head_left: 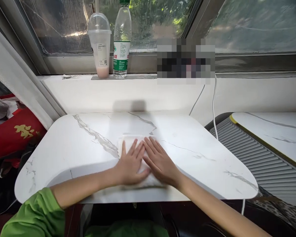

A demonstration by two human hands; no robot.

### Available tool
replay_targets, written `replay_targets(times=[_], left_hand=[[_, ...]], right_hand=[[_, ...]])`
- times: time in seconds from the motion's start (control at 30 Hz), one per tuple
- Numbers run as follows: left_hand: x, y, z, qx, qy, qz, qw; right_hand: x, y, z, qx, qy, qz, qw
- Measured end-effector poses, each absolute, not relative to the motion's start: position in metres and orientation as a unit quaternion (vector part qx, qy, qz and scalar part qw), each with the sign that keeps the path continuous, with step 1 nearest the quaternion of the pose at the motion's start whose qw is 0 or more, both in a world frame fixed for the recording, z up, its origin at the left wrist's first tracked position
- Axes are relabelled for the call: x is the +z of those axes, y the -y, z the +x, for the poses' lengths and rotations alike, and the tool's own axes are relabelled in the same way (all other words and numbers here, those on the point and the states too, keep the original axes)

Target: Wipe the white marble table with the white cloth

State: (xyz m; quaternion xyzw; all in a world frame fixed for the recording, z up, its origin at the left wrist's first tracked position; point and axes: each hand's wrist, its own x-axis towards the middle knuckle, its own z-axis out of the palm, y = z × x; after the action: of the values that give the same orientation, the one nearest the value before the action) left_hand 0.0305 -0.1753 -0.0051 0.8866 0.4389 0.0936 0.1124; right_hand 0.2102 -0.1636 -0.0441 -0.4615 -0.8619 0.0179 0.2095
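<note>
A white cloth or paper sheet (130,138) lies flat near the front middle of a white marble-patterned table (84,131); I cannot tell which it is. Pressed on it from the left is my left hand (133,164), palm down with fingers spread. My right hand (161,161) rests flat beside it, fingers stretched out toward the far edge. The fingertips of the two hands meet near the middle. Both palms cover much of the white piece, and its near part shows blurred below them.
On the windowsill stand a plastic cup (101,56) with pink drink and a water bottle (121,59). White cables (214,108) hang at the right, near a grey ribbed surface (256,151). A red bag (19,131) and a white curtain (19,69) are at left.
</note>
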Motion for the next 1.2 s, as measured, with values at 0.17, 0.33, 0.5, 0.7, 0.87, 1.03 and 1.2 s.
replay_targets(times=[0.17,0.33,0.5,0.7,0.87,1.03,1.2], left_hand=[[-0.001,0.204,0.033,0.097,-0.337,0.920,0.175],[-0.007,0.171,0.048,0.108,-0.357,0.912,0.173],[-0.007,0.089,0.072,0.097,-0.367,0.909,0.174],[-0.012,0.016,0.088,0.119,-0.435,0.878,0.157],[-0.010,0.023,0.087,0.113,-0.435,0.883,0.138],[-0.003,0.071,0.095,0.070,-0.386,0.908,0.146],[-0.004,0.154,0.126,0.056,-0.352,0.924,0.138]], right_hand=[[-0.055,0.196,0.236,0.002,0.864,-0.446,0.234],[-0.057,0.163,0.240,0.015,0.845,-0.494,0.205],[-0.055,0.072,0.258,0.019,0.834,-0.521,0.180],[-0.036,-0.009,0.263,0.038,0.841,-0.520,0.142],[-0.035,0.004,0.258,0.026,0.831,-0.537,0.141],[-0.044,0.062,0.274,0.001,0.820,-0.560,0.119],[-0.043,0.154,0.316,0.055,0.826,-0.539,0.155]])
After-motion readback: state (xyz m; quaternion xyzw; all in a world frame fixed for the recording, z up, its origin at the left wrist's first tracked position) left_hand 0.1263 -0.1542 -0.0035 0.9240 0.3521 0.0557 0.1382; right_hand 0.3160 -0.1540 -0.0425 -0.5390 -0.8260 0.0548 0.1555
